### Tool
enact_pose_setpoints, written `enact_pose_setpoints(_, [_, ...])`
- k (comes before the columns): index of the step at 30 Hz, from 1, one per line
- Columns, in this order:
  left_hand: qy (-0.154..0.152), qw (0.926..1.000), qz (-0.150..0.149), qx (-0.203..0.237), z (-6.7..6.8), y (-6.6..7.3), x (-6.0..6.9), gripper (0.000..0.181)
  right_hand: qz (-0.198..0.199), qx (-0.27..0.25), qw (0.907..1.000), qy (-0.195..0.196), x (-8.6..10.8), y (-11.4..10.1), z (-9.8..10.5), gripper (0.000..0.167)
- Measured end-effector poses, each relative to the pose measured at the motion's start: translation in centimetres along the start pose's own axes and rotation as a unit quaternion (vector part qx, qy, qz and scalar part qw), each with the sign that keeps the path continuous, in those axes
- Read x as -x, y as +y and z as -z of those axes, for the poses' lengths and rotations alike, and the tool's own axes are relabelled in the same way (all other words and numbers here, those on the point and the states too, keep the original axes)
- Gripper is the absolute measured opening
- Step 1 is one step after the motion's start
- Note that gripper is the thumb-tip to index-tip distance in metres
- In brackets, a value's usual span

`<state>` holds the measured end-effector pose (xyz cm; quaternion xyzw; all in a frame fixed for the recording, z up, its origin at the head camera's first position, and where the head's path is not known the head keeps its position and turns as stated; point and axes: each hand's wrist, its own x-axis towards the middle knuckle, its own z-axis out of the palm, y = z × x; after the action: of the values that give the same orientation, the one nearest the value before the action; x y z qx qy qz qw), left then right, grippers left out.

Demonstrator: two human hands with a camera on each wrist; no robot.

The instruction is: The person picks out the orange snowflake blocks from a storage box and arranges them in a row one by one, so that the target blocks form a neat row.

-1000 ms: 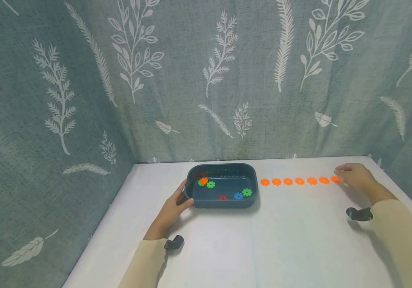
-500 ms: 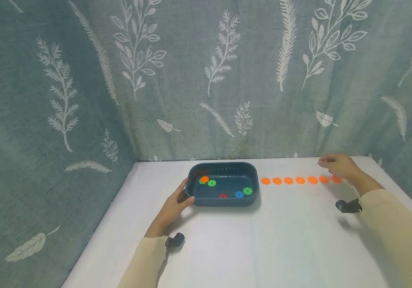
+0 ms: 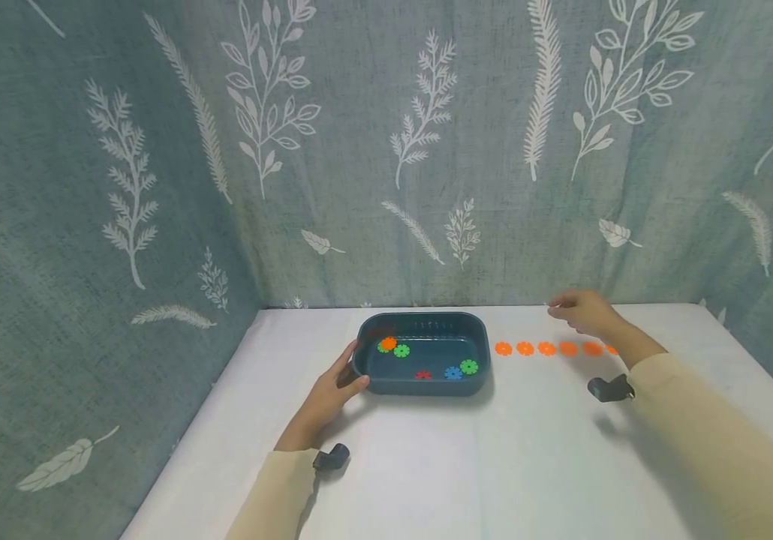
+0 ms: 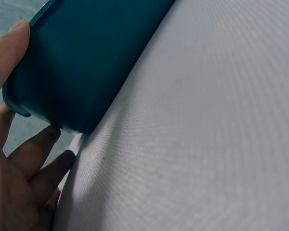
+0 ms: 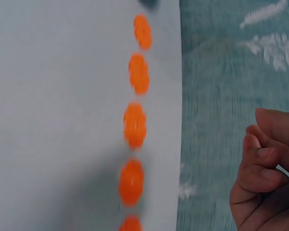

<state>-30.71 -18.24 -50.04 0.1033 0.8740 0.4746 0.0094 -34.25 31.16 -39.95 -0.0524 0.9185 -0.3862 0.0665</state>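
Note:
A dark teal tray (image 3: 427,388) stands on the white table. My left hand (image 3: 324,399) grips its left end, the thumb (image 4: 9,50) at the rim and the fingers bent around the corner. Inside lie an orange notched disc (image 3: 389,343), green discs (image 3: 401,350), a blue disc (image 3: 453,373) and a red disc (image 3: 423,374). Several orange discs (image 3: 546,349) form a straight row right of the tray. My right hand (image 3: 585,313) hovers above and behind that row, its fingers loosely curled with nothing visible in them. The right forearm hides the row's right end.
A patterned green curtain (image 3: 359,247) hangs along the table's back edge, and another stretch of it runs down the left side. The white table (image 3: 427,465) extends in front of the tray. Dark wrist cameras (image 3: 611,388) stick out from both sleeves.
My right hand has left the row's right end, risen and moved left over the discs, holding nothing visible. The left hand stays on the tray. The head view has shifted slightly.

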Motion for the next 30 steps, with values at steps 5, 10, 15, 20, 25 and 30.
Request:
enact_pose_setpoints(5, [-0.002,1.0000,0.007,0.002,-0.1,-0.1,0.0,0.080,-0.005,-0.009,0.9999,-0.005,-1.1,-1.9,-1.6,0.044])
enact_pose_setpoints(10, [-0.002,0.9999,0.015,0.003,-0.1,-0.1,0.0,0.081,-0.006,-0.017,0.9998,-0.002,-2.1,-3.6,-3.0,0.043])
enact_pose_setpoints(15, [-0.002,0.9999,0.015,0.001,-0.1,-0.1,-0.1,0.081,0.007,-0.026,0.9996,-0.006,-3.0,-4.8,-4.5,0.042])
enact_pose_setpoints(20, [-0.001,0.9999,0.010,-0.003,0.0,0.0,-0.2,0.080,0.018,-0.028,0.9994,-0.010,-3.9,-5.9,-6.0,0.042])
enact_pose_setpoints(25, [0.000,1.0000,0.000,0.000,0.1,-0.1,-0.3,0.079,0.039,-0.036,0.9984,-0.018,-4.4,-7.1,-7.6,0.039])
enact_pose_setpoints(30, [-0.005,1.0000,0.004,0.001,0.0,-0.3,-0.3,0.080,0.051,-0.042,0.9975,-0.024,-4.8,-8.1,-9.3,0.038])
